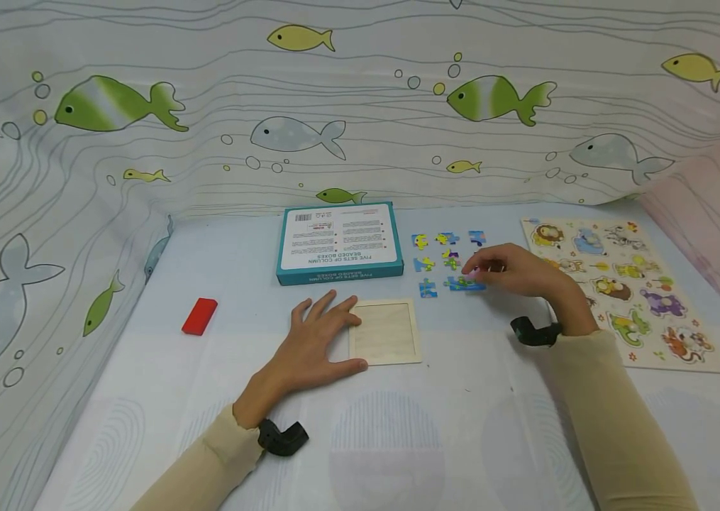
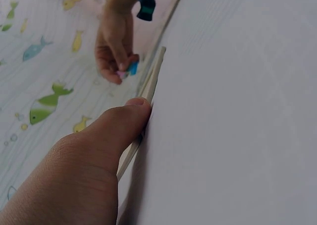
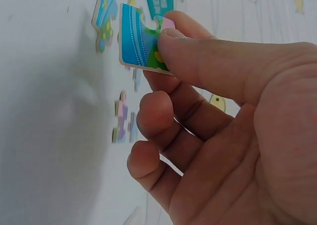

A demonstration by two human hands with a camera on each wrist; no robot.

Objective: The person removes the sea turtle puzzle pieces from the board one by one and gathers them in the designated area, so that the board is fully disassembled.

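Observation:
My left hand (image 1: 318, 348) lies at the left side of a shallow square wooden tray (image 1: 388, 332). Its fingers are spread, with the thumb (image 2: 133, 116) touching the tray's near edge and fingertips on the left rim. My right hand (image 1: 506, 270) pinches a jigsaw piece (image 3: 138, 39) between thumb and index finger, just above the other pieces. The held piece is blue and green with a bit of pink; my thumb covers part of it. Several loose jigsaw pieces (image 1: 427, 289) lie in rough rows behind and right of the tray.
A teal-and-white box (image 1: 340, 243) lies behind the tray. An animal puzzle board (image 1: 628, 291) lies on the right, partly behind my right wrist. A red block (image 1: 199, 316) sits to the left. Fish-patterned cloth (image 1: 385, 142) rises behind the table.

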